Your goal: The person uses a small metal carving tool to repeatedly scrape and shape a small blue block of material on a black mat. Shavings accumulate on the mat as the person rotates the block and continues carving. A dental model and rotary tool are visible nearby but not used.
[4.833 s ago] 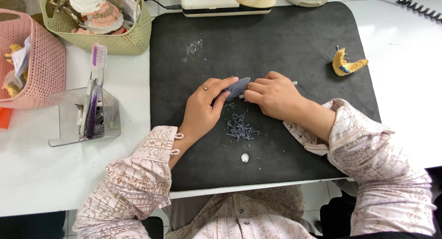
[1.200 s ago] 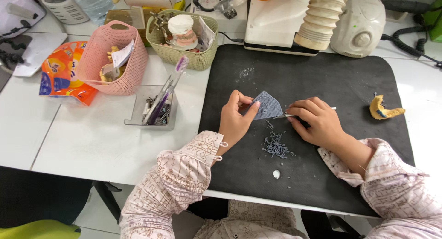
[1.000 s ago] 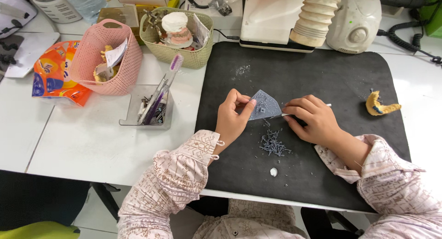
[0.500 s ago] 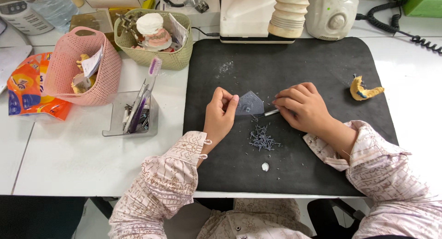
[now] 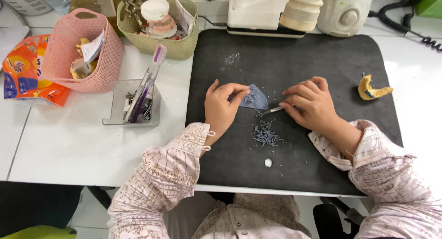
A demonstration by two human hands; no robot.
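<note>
Left hand (image 5: pixel 221 108) on blue-grey sheet (image 5: pixel 255 98), right hand (image 5: pixel 309 103) gripping metal tool (image 5: pixel 270 111).

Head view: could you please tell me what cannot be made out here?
- Tip of the metal tool: too small; its handle hides inside the right hand.
- Grey piece: near edge covered by left hand.
- White machine: cut off by the top edge.

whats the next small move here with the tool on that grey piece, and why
Probably another short scrape along the near edge of the grey piece. The left hand pinches it at its left side, and the tool tip in the right hand sits right at that edge. The pile of grey shavings on the black mat just below suggests trimming is under way.
</note>
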